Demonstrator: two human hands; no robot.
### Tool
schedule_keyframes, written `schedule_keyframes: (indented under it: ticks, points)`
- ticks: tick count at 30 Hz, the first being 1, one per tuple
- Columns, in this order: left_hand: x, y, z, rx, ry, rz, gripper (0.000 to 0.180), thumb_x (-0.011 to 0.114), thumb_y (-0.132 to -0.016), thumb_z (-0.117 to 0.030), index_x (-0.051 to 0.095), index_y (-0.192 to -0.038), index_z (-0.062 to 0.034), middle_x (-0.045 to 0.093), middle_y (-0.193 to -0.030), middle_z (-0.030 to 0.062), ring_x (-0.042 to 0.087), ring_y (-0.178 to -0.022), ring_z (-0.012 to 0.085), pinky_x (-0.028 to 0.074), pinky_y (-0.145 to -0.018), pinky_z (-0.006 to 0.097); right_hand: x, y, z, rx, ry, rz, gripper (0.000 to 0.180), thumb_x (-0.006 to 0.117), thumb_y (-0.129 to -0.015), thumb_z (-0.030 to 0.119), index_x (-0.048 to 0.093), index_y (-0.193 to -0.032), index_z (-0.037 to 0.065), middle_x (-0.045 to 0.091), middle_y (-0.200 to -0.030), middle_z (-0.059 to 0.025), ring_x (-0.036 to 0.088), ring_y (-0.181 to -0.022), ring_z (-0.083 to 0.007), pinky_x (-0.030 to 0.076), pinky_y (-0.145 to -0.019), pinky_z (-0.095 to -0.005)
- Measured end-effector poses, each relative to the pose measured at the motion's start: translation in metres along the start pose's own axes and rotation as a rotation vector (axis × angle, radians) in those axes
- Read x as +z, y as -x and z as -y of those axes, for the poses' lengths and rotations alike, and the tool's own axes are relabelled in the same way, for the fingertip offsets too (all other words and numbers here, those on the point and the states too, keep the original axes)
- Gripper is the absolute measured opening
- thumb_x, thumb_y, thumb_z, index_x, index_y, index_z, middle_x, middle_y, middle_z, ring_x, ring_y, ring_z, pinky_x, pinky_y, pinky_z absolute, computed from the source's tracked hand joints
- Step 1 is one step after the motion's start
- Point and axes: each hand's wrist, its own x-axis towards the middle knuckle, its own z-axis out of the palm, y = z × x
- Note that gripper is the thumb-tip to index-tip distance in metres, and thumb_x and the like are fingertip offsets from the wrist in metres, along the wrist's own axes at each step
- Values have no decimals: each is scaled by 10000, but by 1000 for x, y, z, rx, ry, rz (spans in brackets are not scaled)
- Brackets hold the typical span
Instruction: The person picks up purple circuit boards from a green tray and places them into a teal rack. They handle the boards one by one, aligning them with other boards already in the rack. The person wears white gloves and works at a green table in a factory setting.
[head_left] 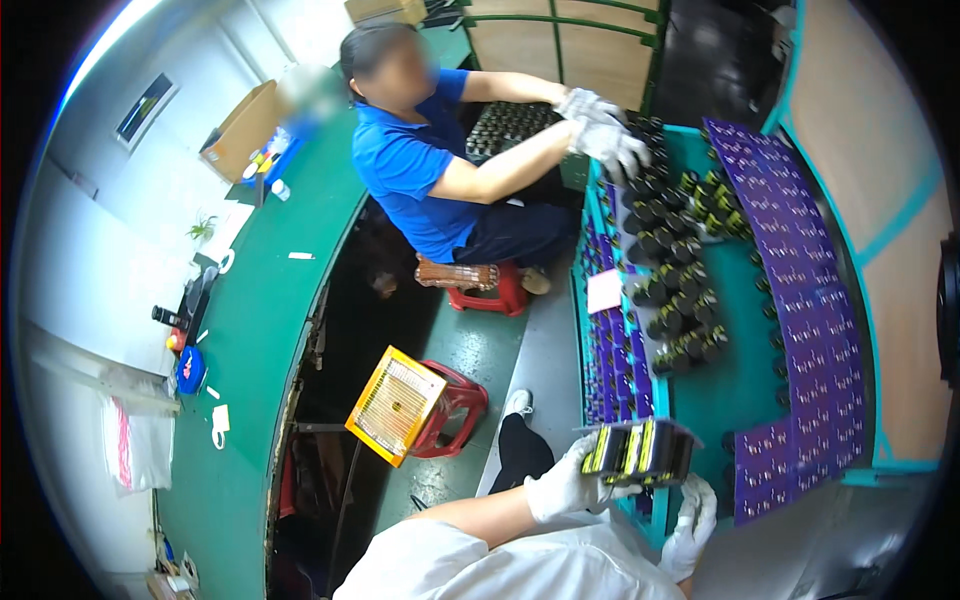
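My left hand, in a white glove, is closed on the near side of a block of black parts with yellow-green labels. The block is held over the near end of the teal bench, with a thin plate edge along its top right. Just below the block's right end is my right hand, also gloved. Its fingers point upward and look apart, with nothing visible in them; whether they touch the block I cannot tell. Rows of black cylindrical parts stand on the bench beyond, beside purple boards at the right.
Across the bench a co-worker in a blue shirt sits on a red stool, gloved hands over the black parts. A second red stool bears a yellow-framed panel. A long green table runs along the left.
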Motion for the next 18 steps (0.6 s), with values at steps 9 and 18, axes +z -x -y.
schedule_keyframes:
  ticks: [9, 18]
  points:
    - [-46, 33, -137, 33, -1238, -201, 259, 530, -923, -86, 582, -1166, -16, 642, -1106, 67, 622, -972, 154, 497, -890, 307, 63, -42, 8, -14, 694, -80, 633, 655, -891, 207, 366, -1408, -17, 480, -1335, -274, 470, -1237, -395, 364, -1059, -453]
    - [-29, 48, -262, 37, -3, -380, 291, 529, -904, -78, 548, -1192, -39, 623, -1114, 60, 610, -1016, 145, 488, -938, 302, 93, -69, -17, -56, 1152, -139, 593, 628, -820, 257, 451, -1275, -80, 453, -1312, -277, 409, -1241, -452, 320, -1064, -528]
